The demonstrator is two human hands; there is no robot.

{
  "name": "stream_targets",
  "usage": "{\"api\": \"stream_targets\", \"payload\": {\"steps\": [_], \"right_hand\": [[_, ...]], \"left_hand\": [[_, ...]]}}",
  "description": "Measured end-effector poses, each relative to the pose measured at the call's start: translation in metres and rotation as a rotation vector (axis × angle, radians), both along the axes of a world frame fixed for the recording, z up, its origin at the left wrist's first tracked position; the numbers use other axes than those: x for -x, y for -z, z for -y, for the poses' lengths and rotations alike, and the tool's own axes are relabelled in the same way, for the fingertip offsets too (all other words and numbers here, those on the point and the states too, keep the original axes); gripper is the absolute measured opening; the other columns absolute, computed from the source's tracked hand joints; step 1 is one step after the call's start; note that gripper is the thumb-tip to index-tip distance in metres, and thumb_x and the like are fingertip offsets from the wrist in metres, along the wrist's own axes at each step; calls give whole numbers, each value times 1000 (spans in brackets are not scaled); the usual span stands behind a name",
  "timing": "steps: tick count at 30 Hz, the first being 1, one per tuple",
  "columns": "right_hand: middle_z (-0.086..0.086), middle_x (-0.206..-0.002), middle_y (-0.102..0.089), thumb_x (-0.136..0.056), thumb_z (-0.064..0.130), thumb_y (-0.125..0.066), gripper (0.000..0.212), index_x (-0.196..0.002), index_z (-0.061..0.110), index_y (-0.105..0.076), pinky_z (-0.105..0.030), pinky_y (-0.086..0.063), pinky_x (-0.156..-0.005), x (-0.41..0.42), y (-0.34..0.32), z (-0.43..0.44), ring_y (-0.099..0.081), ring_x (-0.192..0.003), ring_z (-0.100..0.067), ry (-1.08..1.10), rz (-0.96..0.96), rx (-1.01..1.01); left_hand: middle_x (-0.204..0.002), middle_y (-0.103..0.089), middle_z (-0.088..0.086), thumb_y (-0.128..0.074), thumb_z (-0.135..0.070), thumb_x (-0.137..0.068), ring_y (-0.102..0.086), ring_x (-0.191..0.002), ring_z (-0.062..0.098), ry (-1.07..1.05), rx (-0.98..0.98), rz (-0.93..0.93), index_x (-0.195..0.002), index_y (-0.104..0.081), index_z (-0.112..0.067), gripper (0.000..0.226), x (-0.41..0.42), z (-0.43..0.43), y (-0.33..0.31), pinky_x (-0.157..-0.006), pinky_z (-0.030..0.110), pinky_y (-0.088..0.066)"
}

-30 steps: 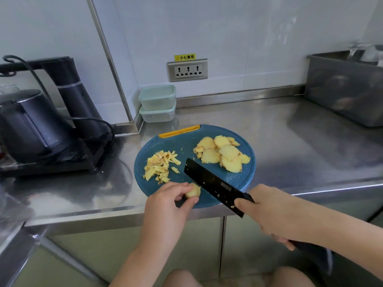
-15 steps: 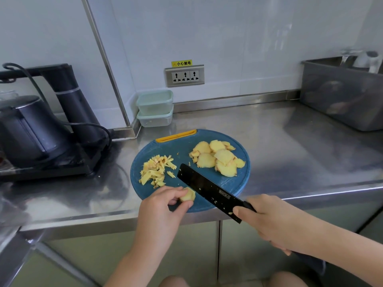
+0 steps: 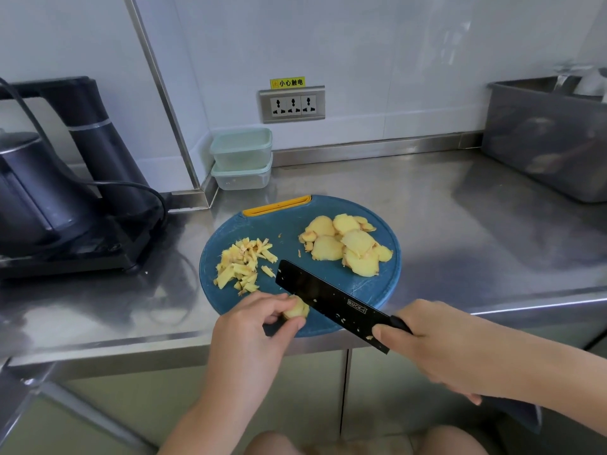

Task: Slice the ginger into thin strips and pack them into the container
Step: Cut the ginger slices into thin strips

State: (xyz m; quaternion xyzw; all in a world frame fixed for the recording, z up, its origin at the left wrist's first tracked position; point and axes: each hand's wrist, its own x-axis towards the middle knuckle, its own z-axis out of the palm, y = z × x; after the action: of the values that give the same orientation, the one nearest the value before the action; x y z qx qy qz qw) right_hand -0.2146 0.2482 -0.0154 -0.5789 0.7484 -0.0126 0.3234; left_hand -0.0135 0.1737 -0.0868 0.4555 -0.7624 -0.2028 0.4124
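Note:
A round blue cutting board lies at the steel counter's front edge. On its left is a pile of thin ginger strips; on its right, several flat ginger slices. My left hand pinches a small stack of ginger at the board's near edge. My right hand grips the handle of a black knife, whose blade rests against the right side of that ginger. Two stacked clear containers with pale green rims stand at the back wall.
A black electric kettle with its cord and stand sits on the left of the steel counter. A grey bin stands at the back right. A wall socket is behind the board.
The view shifted slightly. The knife blade and my left hand stay at the same small stack of ginger, with the hand's fingers curled a little closer over it.

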Motion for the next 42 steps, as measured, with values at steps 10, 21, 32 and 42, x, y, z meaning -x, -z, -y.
{"api": "stream_targets", "payload": {"steps": [10, 21, 32, 42], "right_hand": [[4, -63, -44, -102, 42, -31, 43, -68, 17, -41, -19, -42, -50, -10, -1, 3, -43, -49, -7, -68, -159, 81], [0, -44, -40, -98, 41, -44, 31, -82, 15, -48, -24, -38, -37, -3, 16, -8, -34, -32, -15, 190, 279, -21], [-2, -51, -46, -98, 46, -41, 35, -96, 14, -56, -24, -36, -37, 10, 19, -9, -39, -30, -15, 44, 178, 71], [2, -48, -45, -98, 44, -41, 35, -93, 13, -55, -22, -36, -35, 6, 3, -5, -40, -31, -12, 1, 92, 3]], "left_hand": [[-94, -65, -24, -84, -11, -67, -59, -86, -5, 7, -18, -26, -94, -76, -23, 30, -1, 1, 1, -74, 4, -45], [-93, -65, -19, -81, -19, -71, -62, -80, -3, -13, -17, 34, -96, -75, -20, 26, 0, -2, -5, -73, 2, -44], [-87, -60, -17, -80, -20, -73, -59, -84, -9, -8, -24, 79, -93, -76, -21, 20, 2, -2, -9, -76, 3, -45], [-87, -62, -18, -80, -22, -72, -61, -76, -6, -12, -37, 94, -92, -76, -23, 20, 1, -1, -9, -75, 6, -47]]}}
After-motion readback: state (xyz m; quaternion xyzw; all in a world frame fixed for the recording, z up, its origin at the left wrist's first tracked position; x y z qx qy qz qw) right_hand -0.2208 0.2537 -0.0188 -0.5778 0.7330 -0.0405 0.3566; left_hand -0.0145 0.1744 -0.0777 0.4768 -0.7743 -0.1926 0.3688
